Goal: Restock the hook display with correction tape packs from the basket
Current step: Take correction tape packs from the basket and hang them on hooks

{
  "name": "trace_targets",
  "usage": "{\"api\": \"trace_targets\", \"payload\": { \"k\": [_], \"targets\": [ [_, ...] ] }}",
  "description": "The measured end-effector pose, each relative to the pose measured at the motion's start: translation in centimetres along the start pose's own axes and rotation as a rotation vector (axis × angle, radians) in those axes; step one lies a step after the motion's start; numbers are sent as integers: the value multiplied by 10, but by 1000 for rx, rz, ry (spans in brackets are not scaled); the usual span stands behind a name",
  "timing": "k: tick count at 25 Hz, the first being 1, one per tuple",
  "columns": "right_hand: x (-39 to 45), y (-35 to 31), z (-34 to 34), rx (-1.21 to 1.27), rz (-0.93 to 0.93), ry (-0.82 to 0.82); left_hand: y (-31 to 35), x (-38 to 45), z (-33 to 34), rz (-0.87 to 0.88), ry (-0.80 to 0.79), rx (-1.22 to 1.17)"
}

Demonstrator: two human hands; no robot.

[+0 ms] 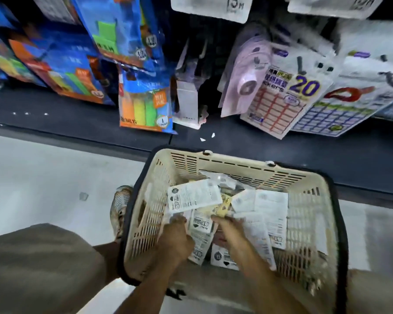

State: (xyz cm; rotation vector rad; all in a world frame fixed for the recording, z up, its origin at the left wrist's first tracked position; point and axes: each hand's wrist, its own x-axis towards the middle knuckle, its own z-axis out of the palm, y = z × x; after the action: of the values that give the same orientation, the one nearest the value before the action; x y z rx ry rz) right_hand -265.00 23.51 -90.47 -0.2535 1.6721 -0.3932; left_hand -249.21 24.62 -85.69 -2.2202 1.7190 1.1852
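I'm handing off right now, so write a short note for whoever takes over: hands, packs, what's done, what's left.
Left hand: in the basket, gripping a white pack by its lower edge.
Right hand: in the basket, fingers on a yellow pack; grip unclear.
Packs: many loose in the basket, which sits by the person's knees below the hook display.
Done: nothing hung that I can confirm.
Left: lift packs out and hang them on the hooks.

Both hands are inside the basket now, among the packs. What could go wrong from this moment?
1. The packs lie loose and overlapping, so the left hand or right hand may lift several at once and drop some.
2. The basket seems to rest on the person's legs; it could tip.
3. Similar white packs hang above; one may go onto the wrong hook.
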Motion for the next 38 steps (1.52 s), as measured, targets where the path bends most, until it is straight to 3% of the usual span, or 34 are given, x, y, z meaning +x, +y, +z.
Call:
{"api": "trace_targets", "payload": {
  "k": [4,7,10,13,19,23,27,29,31,34,38],
  "targets": [
    [17,-7,52,293,47,9,10,9,-2,-83,305,-213],
    [26,-5,64,440,122,68,7,16,-7,-87,387,-288],
    [24,0,58,484,71,73,2,16,-6,-120,440,-335],
    [16,-8,40,414,-4,108,2,14,-7,-172,467,-430],
    [-33,-40,-40,-36,-203,80,39,4,-34,-169,548,-662],
    [-86,-88,-106,-268,-361,5,64,-17,-50,-144,346,-934],
    [-155,-129,-157,-142,-563,-134,102,-53,-64,40,-267,-1276],
    [-183,-145,-159,-50,-627,-190,129,-67,-83,191,-465,-1483],
    [-208,-161,-154,75,-711,-211,166,-84,-111,339,-495,-1462],
    [-250,-188,-142,185,-866,-177,205,-105,-149,390,-307,-1441],
    [-287,-215,-142,391,-1107,-26,219,-124,-194,460,-194,-1418]
  ]
}}
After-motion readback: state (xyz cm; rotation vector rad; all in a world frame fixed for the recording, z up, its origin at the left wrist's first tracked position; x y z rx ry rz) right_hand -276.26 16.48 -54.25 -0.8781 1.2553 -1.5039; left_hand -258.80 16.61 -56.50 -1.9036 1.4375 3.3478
